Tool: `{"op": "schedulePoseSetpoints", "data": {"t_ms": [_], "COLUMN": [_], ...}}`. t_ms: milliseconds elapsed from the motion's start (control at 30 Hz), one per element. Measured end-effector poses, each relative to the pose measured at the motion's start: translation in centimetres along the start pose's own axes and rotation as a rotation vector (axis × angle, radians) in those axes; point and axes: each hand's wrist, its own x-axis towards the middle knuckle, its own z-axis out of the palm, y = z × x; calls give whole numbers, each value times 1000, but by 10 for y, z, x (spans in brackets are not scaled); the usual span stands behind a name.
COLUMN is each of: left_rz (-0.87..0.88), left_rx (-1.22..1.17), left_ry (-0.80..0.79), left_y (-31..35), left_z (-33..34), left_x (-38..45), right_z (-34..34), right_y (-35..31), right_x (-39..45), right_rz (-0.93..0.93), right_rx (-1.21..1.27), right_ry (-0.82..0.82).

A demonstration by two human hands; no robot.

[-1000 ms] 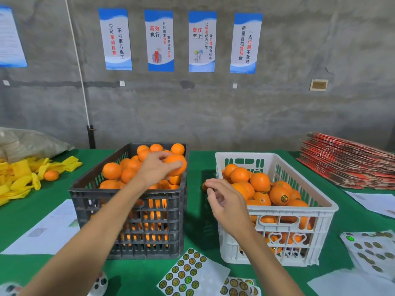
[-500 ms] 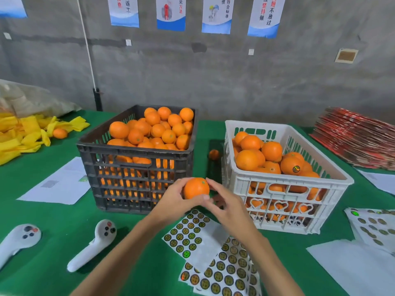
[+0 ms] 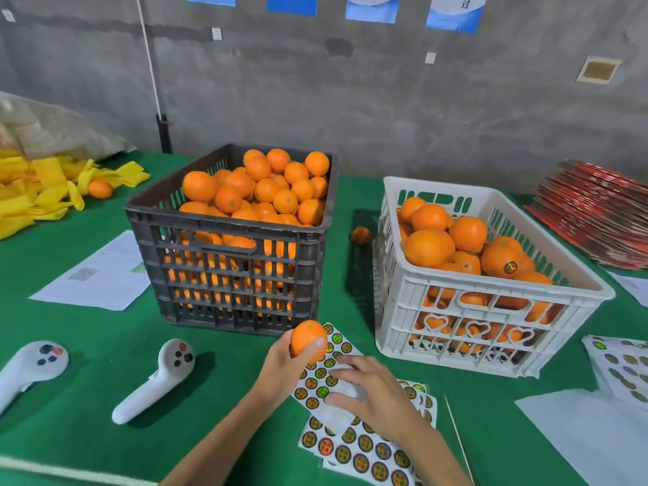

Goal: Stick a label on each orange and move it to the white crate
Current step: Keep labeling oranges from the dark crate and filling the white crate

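Observation:
My left hand [image 3: 280, 366] grips an orange [image 3: 308, 340] in front of the black crate [image 3: 231, 275], which is piled with oranges. My right hand [image 3: 368, 394] lies on the sheets of round labels [image 3: 354, 447] on the green table, its fingertips pressed to the sheet; whether a label is between them is hidden. The white crate [image 3: 466, 306] stands to the right, about half full of oranges, one of them showing a shiny label [image 3: 510, 267].
Two white controllers [image 3: 154, 380] [image 3: 28, 366] lie at the left front. One loose orange [image 3: 360, 235] sits between the crates. Yellow wrappers [image 3: 38, 194] with an orange are far left, red stacked cartons [image 3: 596, 212] far right, more label sheets [image 3: 624, 366] and paper sheets [image 3: 101, 275] around.
My left hand took an orange from the black crate and brought it down in front. My right hand left the orange and dropped onto the label sheet. The view tilted down.

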Motion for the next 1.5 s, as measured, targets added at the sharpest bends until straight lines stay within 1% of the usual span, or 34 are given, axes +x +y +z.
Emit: {"op": "schedulePoseSetpoints", "data": {"t_ms": [133,267,333,467,567,700,833,900,1000,1067,1267,1400,1500], "left_rz": [3,0,-8,-9,-4,-24,-30,-31,-36,-38,-52,-45,-49], "left_rx": [-34,-23,-30,29,69,74,62,55,46,52,51,35,37], "left_ry": [-2,32,25,36,31,14,-3,-2,-10,-15,8,25,21], "left_y": [-1,-1,-2,-2,0,-1,-4,-5,-5,-5,-6,-5,-5], "left_z": [0,-1,-2,-3,-2,-2,-2,-1,-1,0,-1,-2,-2], "left_x": [0,-1,-1,-3,-5,-5,-4,-4,-4,-4,-3,-3,-2], "right_z": [-1,-3,-5,-12,-14,-14,-16,-16,-16,-18,-21,-18,-17], "right_y": [-2,-6,-6,-7,-11,-17,-19,-18,-15,-14,-15,-12,-8], "right_x": [4,12,17,24,28,32,32,29,24,23,31,32,29], "right_rz": [4,25,45,142,207,316,349,301,139,49,-109,-82,-89], "right_rx": [-3,33,89,327,346,414,398,347,125,37,-37,78,74], "right_ry": [12,17,28,-12,-41,-40,-44,-73,-108,-135,-180,-169,-210]}}
